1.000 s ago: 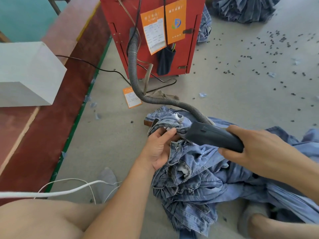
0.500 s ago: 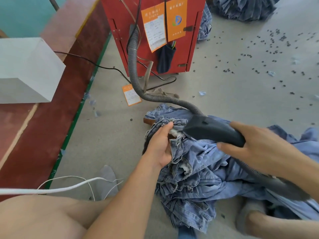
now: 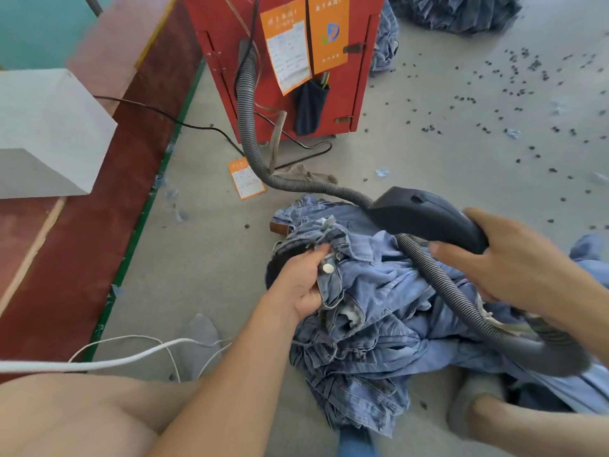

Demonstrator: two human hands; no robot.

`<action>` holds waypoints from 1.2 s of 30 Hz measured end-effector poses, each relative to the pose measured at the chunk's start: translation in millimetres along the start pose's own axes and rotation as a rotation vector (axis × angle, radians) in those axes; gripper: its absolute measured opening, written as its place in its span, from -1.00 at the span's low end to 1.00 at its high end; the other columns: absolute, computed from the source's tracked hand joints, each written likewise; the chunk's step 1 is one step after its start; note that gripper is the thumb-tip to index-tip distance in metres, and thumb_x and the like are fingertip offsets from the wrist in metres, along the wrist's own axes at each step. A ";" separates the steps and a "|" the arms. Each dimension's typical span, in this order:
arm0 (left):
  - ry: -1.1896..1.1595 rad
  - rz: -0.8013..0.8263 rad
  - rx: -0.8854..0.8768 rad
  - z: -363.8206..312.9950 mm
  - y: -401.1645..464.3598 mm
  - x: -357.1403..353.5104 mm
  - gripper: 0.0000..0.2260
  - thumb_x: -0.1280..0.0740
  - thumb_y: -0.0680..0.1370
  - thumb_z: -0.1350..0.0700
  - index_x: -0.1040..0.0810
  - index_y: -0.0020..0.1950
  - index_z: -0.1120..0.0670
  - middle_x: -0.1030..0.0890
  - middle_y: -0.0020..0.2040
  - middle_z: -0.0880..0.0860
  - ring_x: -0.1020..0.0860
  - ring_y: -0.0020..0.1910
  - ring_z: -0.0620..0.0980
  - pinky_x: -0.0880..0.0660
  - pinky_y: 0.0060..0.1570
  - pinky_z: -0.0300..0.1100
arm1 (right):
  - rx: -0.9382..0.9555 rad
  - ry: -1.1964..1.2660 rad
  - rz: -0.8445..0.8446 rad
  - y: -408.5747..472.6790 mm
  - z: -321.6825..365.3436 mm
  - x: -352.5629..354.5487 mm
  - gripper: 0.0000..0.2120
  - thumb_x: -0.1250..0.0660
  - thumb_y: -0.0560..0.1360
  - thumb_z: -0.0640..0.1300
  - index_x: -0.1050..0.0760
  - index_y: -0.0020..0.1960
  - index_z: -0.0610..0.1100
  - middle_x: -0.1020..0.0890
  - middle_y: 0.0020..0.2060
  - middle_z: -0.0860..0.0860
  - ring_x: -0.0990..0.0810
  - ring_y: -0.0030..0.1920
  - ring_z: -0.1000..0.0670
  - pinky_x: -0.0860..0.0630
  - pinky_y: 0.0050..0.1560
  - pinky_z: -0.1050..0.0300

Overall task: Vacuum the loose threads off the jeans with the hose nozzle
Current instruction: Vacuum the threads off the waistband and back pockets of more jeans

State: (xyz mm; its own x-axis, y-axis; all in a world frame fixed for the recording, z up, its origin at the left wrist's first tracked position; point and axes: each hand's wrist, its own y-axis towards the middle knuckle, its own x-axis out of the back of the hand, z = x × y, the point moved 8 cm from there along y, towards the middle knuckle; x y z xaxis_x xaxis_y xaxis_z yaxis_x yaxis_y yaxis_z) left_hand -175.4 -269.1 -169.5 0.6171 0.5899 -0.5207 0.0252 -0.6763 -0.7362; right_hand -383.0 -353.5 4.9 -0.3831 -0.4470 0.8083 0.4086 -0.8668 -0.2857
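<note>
Light blue jeans (image 3: 372, 311) lie bunched on the concrete floor between my legs. My left hand (image 3: 303, 282) grips the waistband beside its metal button. My right hand (image 3: 504, 262) holds the dark hose nozzle (image 3: 425, 216), which is lifted above the jeans and points up and to the left, clear of the fabric. The ribbed grey hose (image 3: 253, 140) runs from the red machine to the nozzle, and another stretch of it crosses the jeans under my right forearm.
A red vacuum machine (image 3: 286, 61) with orange labels stands ahead. A white box (image 3: 49, 133) sits on a red-brown bench at the left. A white cord (image 3: 99, 361) crosses my left knee. Dark bits (image 3: 527, 67) litter the floor on the right; more jeans (image 3: 454, 11) are piled at the back.
My right hand has lifted the nozzle up and to the right, off the waistband. My left hand has shifted its grip lower, next to the button. A stretch of hose now lies over the jeans.
</note>
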 end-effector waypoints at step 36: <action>0.587 -0.089 -0.649 -21.9 -9.9 -23.7 -0.62 -0.51 0.43 0.41 -0.63 0.00 -0.07 -0.73 -0.12 -0.05 -0.66 -0.15 -0.16 -0.63 -0.06 -0.19 | 0.124 -0.251 0.241 -0.8 3.4 5.7 -0.79 -0.33 0.42 0.35 -0.45 -0.01 0.31 -0.64 -0.30 0.25 -0.61 -0.36 0.19 -0.45 -0.39 0.23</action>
State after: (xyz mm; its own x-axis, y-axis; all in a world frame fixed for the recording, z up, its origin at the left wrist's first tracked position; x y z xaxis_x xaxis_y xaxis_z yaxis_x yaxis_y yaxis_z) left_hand -173.1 -286.1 -140.3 0.8919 0.4509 -0.0349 0.4244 -0.8611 -0.2799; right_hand -382.6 -354.5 11.5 -0.0544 -0.5535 0.8310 0.5658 -0.7028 -0.4311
